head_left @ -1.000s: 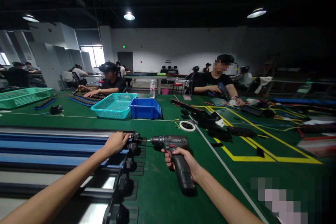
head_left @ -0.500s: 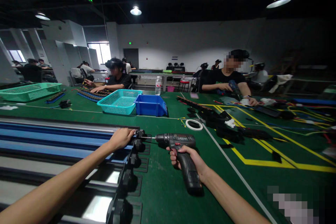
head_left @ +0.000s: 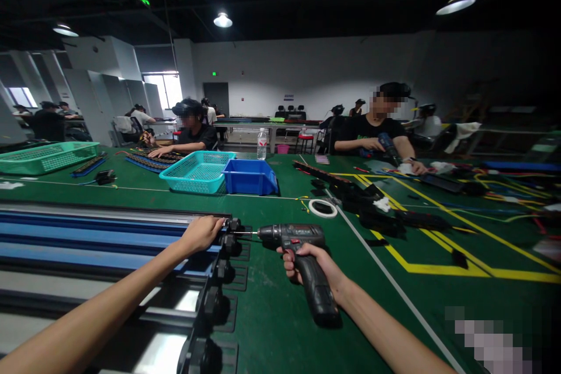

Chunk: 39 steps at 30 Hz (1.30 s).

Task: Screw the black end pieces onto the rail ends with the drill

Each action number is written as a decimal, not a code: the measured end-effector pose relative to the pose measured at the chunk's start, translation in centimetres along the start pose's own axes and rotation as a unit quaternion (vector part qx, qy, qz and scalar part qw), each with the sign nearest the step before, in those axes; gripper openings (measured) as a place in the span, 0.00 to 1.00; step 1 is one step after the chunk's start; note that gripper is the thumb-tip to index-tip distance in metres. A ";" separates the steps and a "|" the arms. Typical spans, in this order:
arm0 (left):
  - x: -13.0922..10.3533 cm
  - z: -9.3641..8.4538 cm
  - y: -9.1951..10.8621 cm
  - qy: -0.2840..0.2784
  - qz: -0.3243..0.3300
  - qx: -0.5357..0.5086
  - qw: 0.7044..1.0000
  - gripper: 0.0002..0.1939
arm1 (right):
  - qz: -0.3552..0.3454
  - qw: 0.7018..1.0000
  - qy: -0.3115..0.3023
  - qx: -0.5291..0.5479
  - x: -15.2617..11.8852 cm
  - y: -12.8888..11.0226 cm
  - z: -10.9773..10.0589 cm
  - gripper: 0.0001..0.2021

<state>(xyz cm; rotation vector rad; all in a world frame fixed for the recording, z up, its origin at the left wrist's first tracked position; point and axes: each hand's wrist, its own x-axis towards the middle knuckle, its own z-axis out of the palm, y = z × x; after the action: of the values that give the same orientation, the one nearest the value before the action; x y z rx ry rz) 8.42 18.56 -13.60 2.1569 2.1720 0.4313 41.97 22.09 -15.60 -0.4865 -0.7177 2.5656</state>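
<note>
My right hand (head_left: 307, 266) is wrapped round the handle of a black cordless drill (head_left: 302, 236), a finger at its trigger. The drill points left, and its long thin bit (head_left: 245, 232) reaches the black end cap (head_left: 228, 223) of a long metal profile. My left hand (head_left: 204, 232) lies over that end, fingers together and fingertips pressed on the cap; the exact grip is partly hidden. Several blue and silver profiles (head_left: 109, 232) lie side by side under my left arm. Black round knobs (head_left: 213, 300) stick out from their right ends.
Beyond the profiles stand a turquoise basket (head_left: 164, 176), a blue bin (head_left: 250, 191), a green basket (head_left: 48, 163) and a water bottle (head_left: 262, 145). A white tape roll (head_left: 312, 208) and dark parts (head_left: 363, 201) lie right of centre. Across the table, a co-worker (head_left: 368, 128) holds another drill.
The view has shifted very slightly. Both my hands and the drill stay in nearly the same place, with the bit still at the profile's end.
</note>
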 end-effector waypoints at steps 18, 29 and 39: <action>0.0 0.0 0.1 -0.003 0.026 0.025 0.999 0.29 | 0.001 1.000 -0.002 0.006 0.2 -0.2 0.0 0.19; 0.1 0.1 0.0 -0.004 0.021 0.020 1.000 0.30 | -0.001 1.000 -0.005 0.007 0.2 0.0 0.0 0.19; -0.2 -0.6 0.8 -0.022 0.001 0.035 0.999 0.29 | 0.001 1.000 -0.014 0.017 0.4 0.0 -0.5 0.20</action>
<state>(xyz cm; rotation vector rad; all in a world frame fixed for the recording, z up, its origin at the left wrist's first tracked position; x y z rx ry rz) 9.01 18.27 -12.87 2.1809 2.1934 0.3098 41.82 22.53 -16.08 -0.4420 -0.6826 2.5858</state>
